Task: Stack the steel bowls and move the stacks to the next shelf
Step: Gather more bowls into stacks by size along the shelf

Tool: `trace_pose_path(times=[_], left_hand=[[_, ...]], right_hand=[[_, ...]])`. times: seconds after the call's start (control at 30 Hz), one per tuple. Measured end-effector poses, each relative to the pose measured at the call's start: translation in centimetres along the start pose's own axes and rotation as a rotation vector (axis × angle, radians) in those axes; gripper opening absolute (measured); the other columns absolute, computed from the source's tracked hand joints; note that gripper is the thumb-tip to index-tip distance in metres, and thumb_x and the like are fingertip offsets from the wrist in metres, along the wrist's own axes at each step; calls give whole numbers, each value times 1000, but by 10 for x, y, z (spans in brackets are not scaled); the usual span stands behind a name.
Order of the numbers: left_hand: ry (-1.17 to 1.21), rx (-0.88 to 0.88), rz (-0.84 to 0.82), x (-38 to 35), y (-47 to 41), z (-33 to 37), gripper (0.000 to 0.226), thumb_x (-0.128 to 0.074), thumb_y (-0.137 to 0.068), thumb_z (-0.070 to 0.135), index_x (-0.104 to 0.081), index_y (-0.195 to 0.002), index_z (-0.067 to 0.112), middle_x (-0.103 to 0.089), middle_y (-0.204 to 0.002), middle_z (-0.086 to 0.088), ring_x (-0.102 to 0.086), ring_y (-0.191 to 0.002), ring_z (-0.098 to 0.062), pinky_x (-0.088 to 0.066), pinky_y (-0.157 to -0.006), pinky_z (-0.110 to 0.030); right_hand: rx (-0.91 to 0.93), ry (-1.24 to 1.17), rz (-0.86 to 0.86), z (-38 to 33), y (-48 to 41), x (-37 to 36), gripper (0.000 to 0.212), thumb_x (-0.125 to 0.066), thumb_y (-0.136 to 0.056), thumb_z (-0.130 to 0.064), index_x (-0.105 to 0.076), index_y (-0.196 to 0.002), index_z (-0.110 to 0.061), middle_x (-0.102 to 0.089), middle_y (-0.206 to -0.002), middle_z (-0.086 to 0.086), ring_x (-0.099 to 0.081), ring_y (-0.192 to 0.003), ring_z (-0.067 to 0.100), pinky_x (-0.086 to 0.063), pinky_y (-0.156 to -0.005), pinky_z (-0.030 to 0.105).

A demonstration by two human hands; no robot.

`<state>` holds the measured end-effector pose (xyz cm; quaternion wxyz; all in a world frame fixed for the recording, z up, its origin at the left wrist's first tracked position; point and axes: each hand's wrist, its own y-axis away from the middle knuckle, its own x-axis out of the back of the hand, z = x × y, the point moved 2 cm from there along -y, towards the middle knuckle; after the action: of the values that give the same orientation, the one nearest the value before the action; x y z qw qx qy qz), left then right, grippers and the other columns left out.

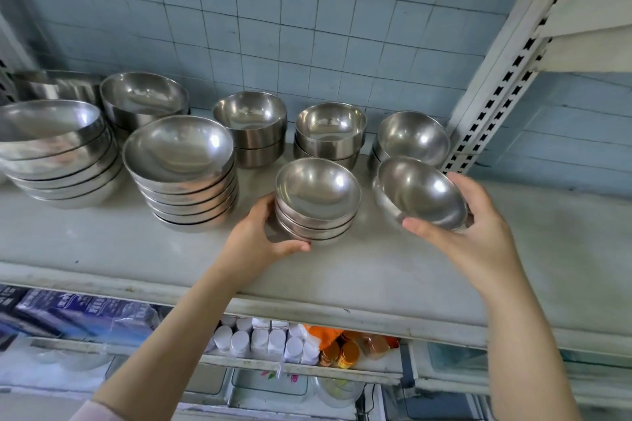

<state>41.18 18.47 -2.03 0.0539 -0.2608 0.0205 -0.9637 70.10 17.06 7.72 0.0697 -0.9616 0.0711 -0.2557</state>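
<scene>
L hand (253, 237) partly hid by small stack (318, 202), R hand (478, 236) by bowl (420, 191).

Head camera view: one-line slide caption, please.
Left hand grips a small bowl stack on the shelf; right hand holds a tilted bowl beside it.

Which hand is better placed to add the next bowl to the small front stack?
Right. The right hand holds a tilted steel bowl just beside the small stack, while the left hand grips that stack's side on the shelf.
</scene>
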Motion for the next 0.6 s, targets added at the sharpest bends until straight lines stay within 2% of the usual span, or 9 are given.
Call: trace_pose_path(times=[0.07, 0.13, 0.23, 0.33, 0.5, 0.6], left_hand=[[17, 5, -2, 0, 0, 0, 103, -86, -45, 52, -45, -134, 22, -61, -118, 11, -55, -112, -4, -39, -90, -18], [24, 4, -8, 1, 0, 0, 105, -84, -44, 56, -44, -135, 22, -61, -121, 10, -54, -114, -4, -39, -92, -19], [27, 3, -26, 2, 1, 1, 107, -82, -43, 60, -43, -136, 23, -60, -126, 9, -54, -118, -6, -41, -95, -22], [38, 9, -30, 3, 1, 1, 109, -81, -43, 63, -42, -137, 24, -60, -127, 8, -54, -119, -6, -44, -98, -25], [48, 3, -30, 3, 0, -2, 114, -78, -39, 72, -39, -137, 28, -61, -126, 6, -56, -117, -9, -46, -100, -33], [44, 6, -27, 3, 1, -1, 113, -80, -41, 69, -40, -137, 27, -60, -128, 7, -55, -119, -9, -45, -100, -31]], right_hand=[[93, 6, -34, -30, -5, -14, 101, -85, -44, -66, -44, -135, -49, -49, -137, -25, -46, -126, 0, -37, -95, 19], [155, 19, -91, -50, -14, -38, 104, -86, -47, -63, -40, -139, -47, -46, -140, -24, -42, -127, -2, -35, -99, 19], [186, 62, -208, -58, -23, -80, 104, -89, -52, -54, -39, -142, -42, -46, -141, -19, -41, -129, 0, -35, -102, 21], [160, 101, -280, -47, -22, -99, 108, -89, -51, -56, -35, -145, -44, -45, -144, -17, -40, -134, 3, -37, -110, 28], [144, 122, -341, -50, -28, -91, 121, -91, -54, -50, -22, -153, -43, -38, -142, -24, -36, -133, -3, -30, -102, 19], [151, 164, -390, -55, -32, -89, 125, -90, -56, -51, -16, -155, -42, -34, -153, -19, -32, -140, 2, -27, -100, 19]])
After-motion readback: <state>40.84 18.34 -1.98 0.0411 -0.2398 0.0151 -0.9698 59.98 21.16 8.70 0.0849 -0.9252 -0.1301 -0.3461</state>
